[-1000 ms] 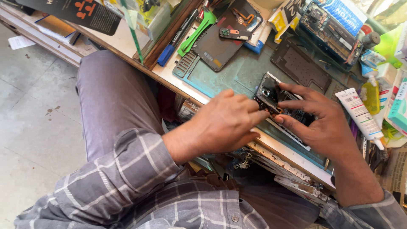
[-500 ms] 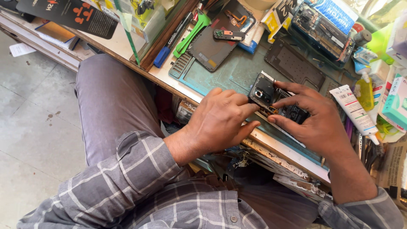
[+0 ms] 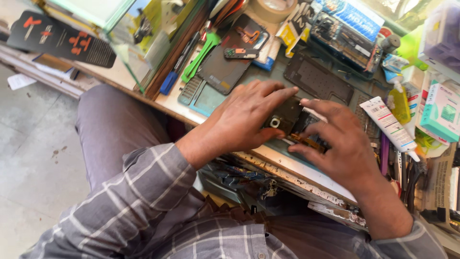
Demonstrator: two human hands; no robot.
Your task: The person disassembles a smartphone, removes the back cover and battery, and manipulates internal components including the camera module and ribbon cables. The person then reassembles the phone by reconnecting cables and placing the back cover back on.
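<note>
Two bare hands meet over one opened phone (image 3: 287,117) near the front edge of the workbench (image 3: 306,175), head view only. Left hand (image 3: 244,120) comes in from the person's lower left, fingers stretched across the upper end of the phone and thumb tucked under its near side by the round camera ring, so it is clamped on that end. Right hand (image 3: 342,141) comes in from the lower right, fingers spread and pressing down on the lower end where a gold-coloured strip (image 3: 306,141) shows; whether it actually grips is hard to tell, it looks like flat contact only. Phone sits between the two hands, long axis running from upper left to lower right, roughly along the bench edge, lying on the teal work mat (image 3: 211,98). Left hand covers more of it and is the nearer one to the camera ring. Well apart: black back cover (image 3: 318,79) behind the hands, white glue tube (image 3: 390,122) to the right, green pry tool (image 3: 201,55) at upper left.
</note>
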